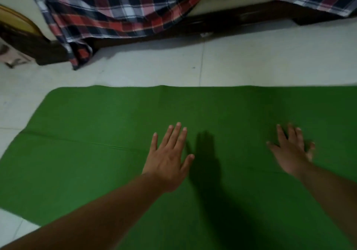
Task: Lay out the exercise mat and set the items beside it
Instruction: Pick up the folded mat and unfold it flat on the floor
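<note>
Both hands flat on the green mat [96,153], which lies spread on the floor [251,62].

The left hand [168,160] and right hand [291,153] rest palm down on the mat's middle, well apart, each grip wide with fingers splayed and holding nothing. A crease runs across the mat's left part. Beyond its far edge, pale tile separates it from a dark bed frame [222,19] draped with a plaid sheet [119,8].

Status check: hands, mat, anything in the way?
Left hand and right hand open, flat on green mat. Mat spread on floor. Nothing in the way.
</note>
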